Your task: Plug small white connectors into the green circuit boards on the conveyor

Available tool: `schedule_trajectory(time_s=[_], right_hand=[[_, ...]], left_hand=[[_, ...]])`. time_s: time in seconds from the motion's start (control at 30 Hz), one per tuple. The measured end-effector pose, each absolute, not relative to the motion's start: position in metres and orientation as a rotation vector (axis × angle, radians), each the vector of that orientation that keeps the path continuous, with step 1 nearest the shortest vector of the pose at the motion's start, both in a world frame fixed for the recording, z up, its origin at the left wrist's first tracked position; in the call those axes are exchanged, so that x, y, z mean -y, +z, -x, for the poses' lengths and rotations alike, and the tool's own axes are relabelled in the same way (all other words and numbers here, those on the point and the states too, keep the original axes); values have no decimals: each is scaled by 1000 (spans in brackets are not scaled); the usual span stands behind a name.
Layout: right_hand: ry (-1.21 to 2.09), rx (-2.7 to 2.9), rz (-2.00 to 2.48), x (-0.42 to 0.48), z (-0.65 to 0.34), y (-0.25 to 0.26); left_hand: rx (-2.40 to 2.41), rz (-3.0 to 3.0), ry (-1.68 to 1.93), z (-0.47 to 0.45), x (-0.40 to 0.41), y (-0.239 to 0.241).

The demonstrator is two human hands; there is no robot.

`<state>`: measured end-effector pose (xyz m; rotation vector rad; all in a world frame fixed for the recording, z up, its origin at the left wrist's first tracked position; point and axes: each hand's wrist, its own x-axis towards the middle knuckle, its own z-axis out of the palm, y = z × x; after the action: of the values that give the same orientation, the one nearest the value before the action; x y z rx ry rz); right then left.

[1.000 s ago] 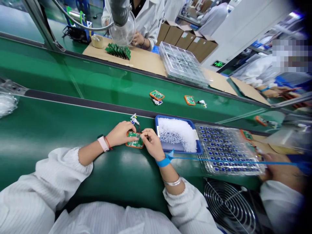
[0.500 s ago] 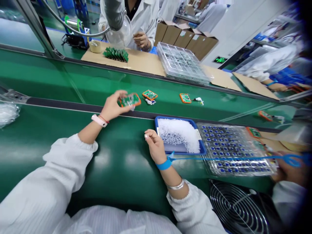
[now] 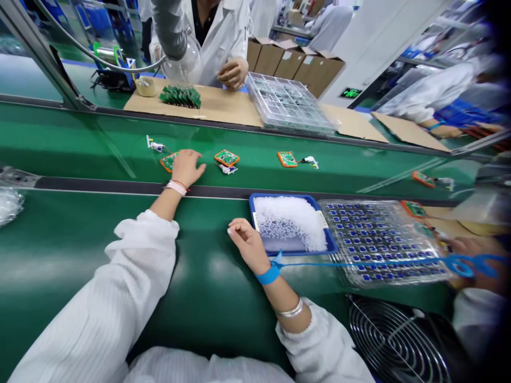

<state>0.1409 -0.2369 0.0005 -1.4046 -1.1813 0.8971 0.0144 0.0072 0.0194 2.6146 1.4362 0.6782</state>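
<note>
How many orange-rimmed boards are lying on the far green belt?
4 boards: one partly under the left hand, one just right of it, one further right, one far right, blurred. Others may be hidden.

No legible text, green lit sign (image 3: pixel 350 93) on far wall too small to read, labels on cardboard boxes (image 3: pixel 303 69) unreadable

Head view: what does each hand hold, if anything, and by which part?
Left hand lies flat over the right end of the circuit board, not gripping. Right hand: curled, nothing visible in it.
</note>
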Motion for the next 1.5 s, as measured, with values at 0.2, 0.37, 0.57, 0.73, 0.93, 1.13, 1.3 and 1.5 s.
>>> schedule_trajectory(time_s=[0.2,0.37,0.57,0.73,0.93,1.13,1.3,1.5], right_hand=[[906,1224,1402,237,-140,2],[917,1244,1409,238,-142,1],[908,1251,1407,238,-144,2],[896,1270,1382,238,-143,-4],[852,1437,1347,256,-144,28],[343,1362,1703,287,-222,49],[127,1239,2074,302,-287,14],[90,1290,2179,300,-296,-2]], left_hand=[[-1418,-2637,632,-103,9,19],[-1585,-2472,552,-115,-7,14],[-1591,-2399,649,-86,-27,24],[-1376,-2360,916,-56,-27,44],[-817,-2301,1069,-33,46,49],[-402,-2670,524,8,114,19],[-366,-2707,459,32,135,12],[-437,-2672,472,38,140,19]])
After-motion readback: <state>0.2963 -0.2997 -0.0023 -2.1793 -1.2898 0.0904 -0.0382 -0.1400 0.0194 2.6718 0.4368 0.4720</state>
